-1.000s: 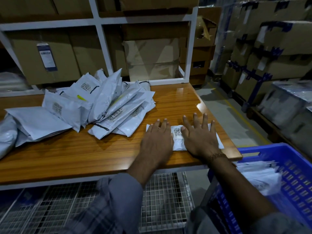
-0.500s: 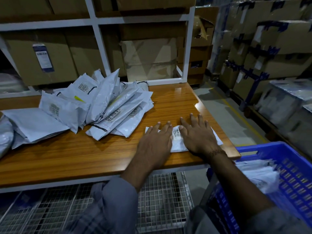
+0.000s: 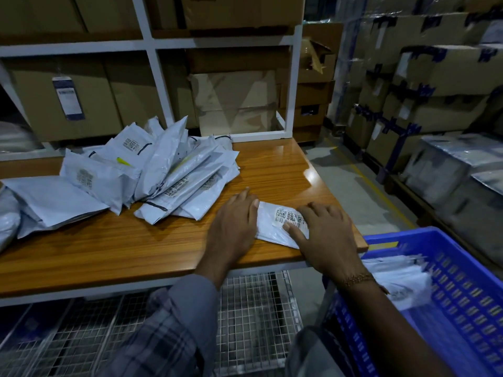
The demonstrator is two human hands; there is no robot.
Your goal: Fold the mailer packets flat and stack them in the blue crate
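Blue crate [image 3: 462,281], nearest: several folded packets already inside. Left of the crate, on the table [image 3: 109,248] edge: left hand [image 3: 231,227] and right hand [image 3: 324,235] press one folded packet [image 3: 272,227] flat, fingers extended. Beyond, farther left of the crate: large unfolded pile [image 3: 152,172] remains. Judged well short of halfway.

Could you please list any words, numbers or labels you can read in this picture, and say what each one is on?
None can be read.
Folded packet under both hands: barcode label, print too small.
Packets in the pile: code labels, blurred.
Blue tag on a shelf carton: text too small.
Top carton: faint print, unreadable.
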